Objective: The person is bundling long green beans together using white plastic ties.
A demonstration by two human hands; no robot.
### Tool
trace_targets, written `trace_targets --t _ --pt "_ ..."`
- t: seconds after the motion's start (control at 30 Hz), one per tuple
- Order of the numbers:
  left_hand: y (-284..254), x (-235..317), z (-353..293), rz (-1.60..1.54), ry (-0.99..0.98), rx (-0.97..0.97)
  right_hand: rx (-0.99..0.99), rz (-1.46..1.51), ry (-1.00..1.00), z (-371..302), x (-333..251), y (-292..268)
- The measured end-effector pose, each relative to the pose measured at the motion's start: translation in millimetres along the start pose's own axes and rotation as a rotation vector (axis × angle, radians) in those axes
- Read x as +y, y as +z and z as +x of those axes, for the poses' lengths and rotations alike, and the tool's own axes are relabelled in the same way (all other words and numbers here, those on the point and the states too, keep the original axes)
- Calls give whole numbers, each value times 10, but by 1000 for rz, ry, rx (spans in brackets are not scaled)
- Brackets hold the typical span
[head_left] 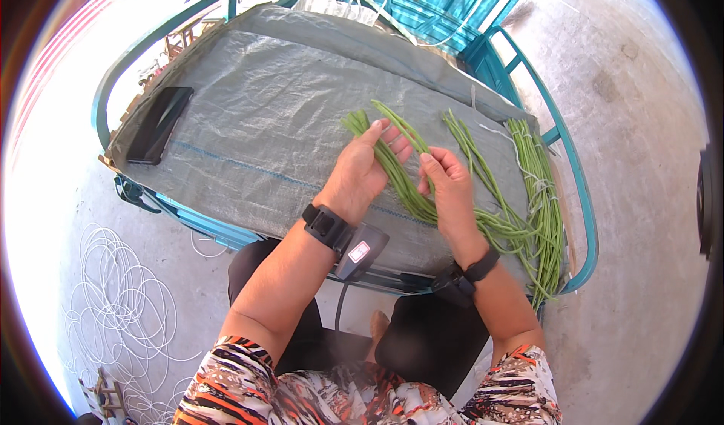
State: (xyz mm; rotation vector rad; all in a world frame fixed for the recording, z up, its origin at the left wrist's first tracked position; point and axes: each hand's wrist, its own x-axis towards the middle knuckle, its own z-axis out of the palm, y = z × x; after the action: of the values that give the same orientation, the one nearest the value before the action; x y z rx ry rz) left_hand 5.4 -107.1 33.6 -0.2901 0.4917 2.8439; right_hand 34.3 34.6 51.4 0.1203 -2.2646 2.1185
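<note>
My left hand [363, 170] is closed around a bunch of green long beans [407, 191], whose ends stick out past the thumb. Close by on the right, my right hand [450, 184] pinches a few bean strands [403, 125] between thumb and fingers, beside the bunch. The beans' other ends trail under my right wrist toward the right edge of the grey woven sheet [256, 101]. A few loose long beans [483, 161] lie just beyond my right hand. Further right rests a thicker pile of long beans [539, 191] with pale ties around it.
The sheet covers a cart bed with a teal metal rail [577, 191] curving round its right side. A dark phone [160, 125] lies at the sheet's left end. Pale cord [121, 304] is coiled on the floor at lower left. White bags [335, 6] sit at the far edge.
</note>
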Motion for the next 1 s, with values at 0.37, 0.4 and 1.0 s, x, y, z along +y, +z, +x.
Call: trace_targets --t 0.37,0.4,1.0 --pt "-52 4 40 3 35 -153 -64 -79 -35 -39 -3 27" --pt "-62 -1 46 -8 40 -164 -59 -106 -47 -51 -19 38" --pt "-24 -8 9 -65 67 -124 79 -521 -240 -145 73 -24"
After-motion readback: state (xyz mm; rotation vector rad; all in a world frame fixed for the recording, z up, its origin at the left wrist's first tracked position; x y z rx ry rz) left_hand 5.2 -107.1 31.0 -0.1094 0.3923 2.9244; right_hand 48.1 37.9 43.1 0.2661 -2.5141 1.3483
